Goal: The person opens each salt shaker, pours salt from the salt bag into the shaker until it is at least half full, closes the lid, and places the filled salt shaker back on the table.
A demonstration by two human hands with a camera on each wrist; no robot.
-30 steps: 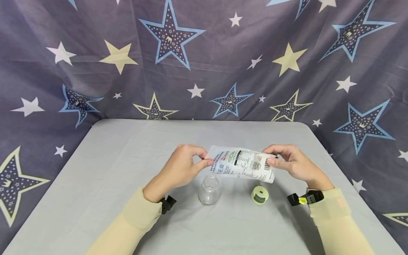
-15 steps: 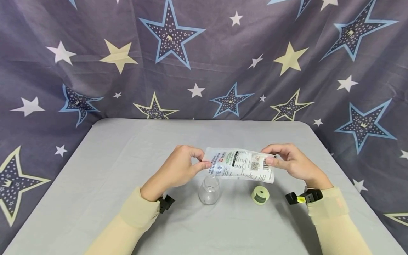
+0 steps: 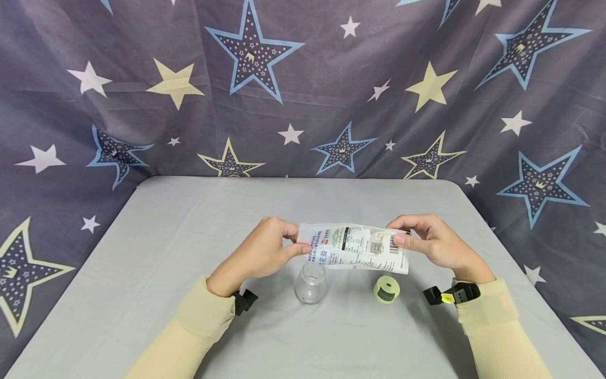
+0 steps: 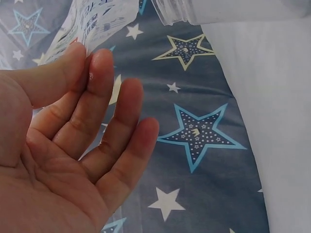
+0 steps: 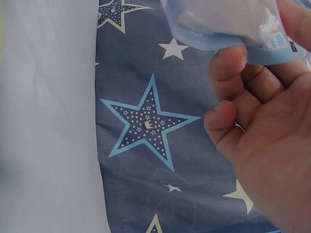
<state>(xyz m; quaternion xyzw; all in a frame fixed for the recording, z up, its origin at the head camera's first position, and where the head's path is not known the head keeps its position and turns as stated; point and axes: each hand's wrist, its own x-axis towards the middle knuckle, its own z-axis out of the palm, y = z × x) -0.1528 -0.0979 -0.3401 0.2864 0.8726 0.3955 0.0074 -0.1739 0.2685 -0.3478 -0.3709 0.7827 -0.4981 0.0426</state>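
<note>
A white printed bag of salt is stretched sideways above the table between both hands. My left hand pinches its left end between thumb and index finger; in the left wrist view the other fingers are spread loosely. At the right end, my right hand grips the bag with the thumb in front. The right wrist view shows the bag's rounded blue-edged bottom and pale contents. Below the bag's left end stands an uncapped clear glass jar. A light green lid lies to the jar's right.
The grey table carries the jar and lid close together near its middle. Behind it hangs a dark curtain with stars. Black wrist cameras sit at both cuffs.
My left hand has shifted slightly left and down with the bag's left end, which now overlaps the jar's mouth. The right hand, jar and lid stay nearly in place.
</note>
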